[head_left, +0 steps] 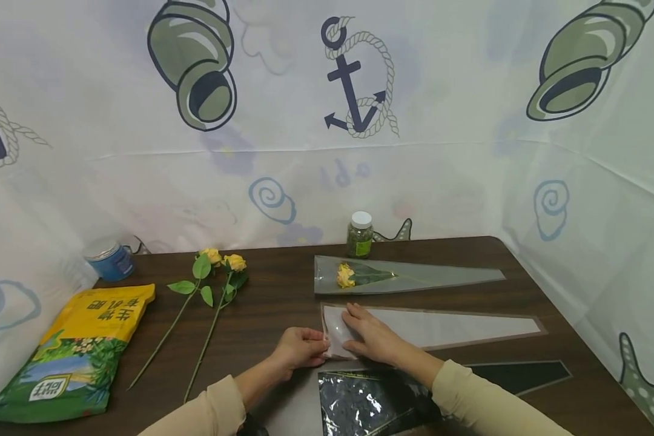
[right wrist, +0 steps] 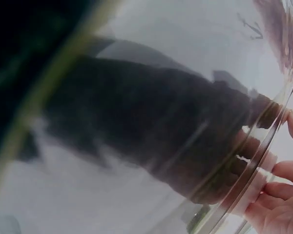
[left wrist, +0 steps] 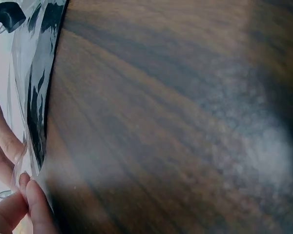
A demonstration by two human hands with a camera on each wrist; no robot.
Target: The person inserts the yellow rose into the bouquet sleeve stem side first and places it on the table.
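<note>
White, tapered plastic sleeve (head_left: 469,329) lies on the dark-brown wood-grain table (head_left: 269,309); left hand (head_left: 300,349) pinches its wide end, right hand (head_left: 375,336) rests loosely on top. Opposed pulling could crease or tear it. Pinched edge partly hidden; right-wrist view blurred and dark.

From here it looks like a makeshift florist's corner: anchor-and-shell cloth (head_left: 283,103) hangs round a dark wood-grain table (head_left: 275,297). Beyond the grip of the left hand (head_left: 300,348) on a pale sleeve (head_left: 463,327), a yellow rose (head_left: 346,275) lies sleeved; left of that grip are two loose roses (head_left: 235,263) and, farther left, a yellow-and-green bag (head_left: 76,357) printed with greenery.
</note>
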